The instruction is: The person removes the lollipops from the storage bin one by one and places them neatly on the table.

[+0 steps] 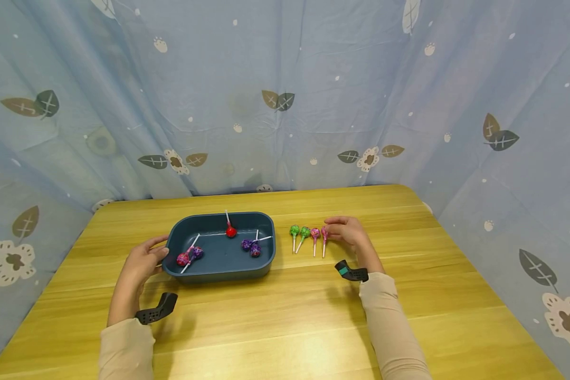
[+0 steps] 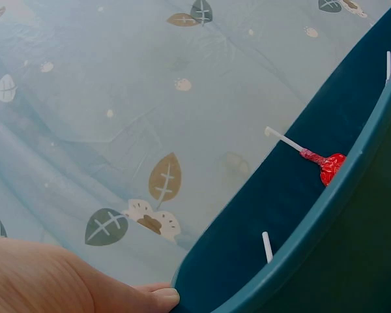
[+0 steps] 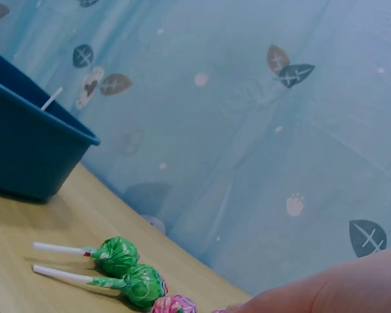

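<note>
At the left end of a dark blue plastic bin (image 1: 218,274), my left hand (image 1: 142,261) grips the rim, its thumb (image 2: 164,298) right at the edge. Inside lie a red lollipop (image 1: 230,231), a pink lollipop (image 1: 182,259) and several purple lollipops (image 1: 255,250). My right hand (image 1: 347,232) pinches the head of a pink lollipop (image 1: 324,244) at the right end of a short row on the table. Beside it in the row are another pink lollipop (image 1: 315,234) and two green lollipops (image 1: 305,232), sticks toward me. In the right wrist view, the held lollipop is mostly hidden.
Both hands work over a wood-grain table (image 1: 266,327). A light blue curtain (image 1: 228,116) with leaf and flower prints hangs behind the table and along its sides. Each wrist carries a black camera mount (image 1: 158,309).
</note>
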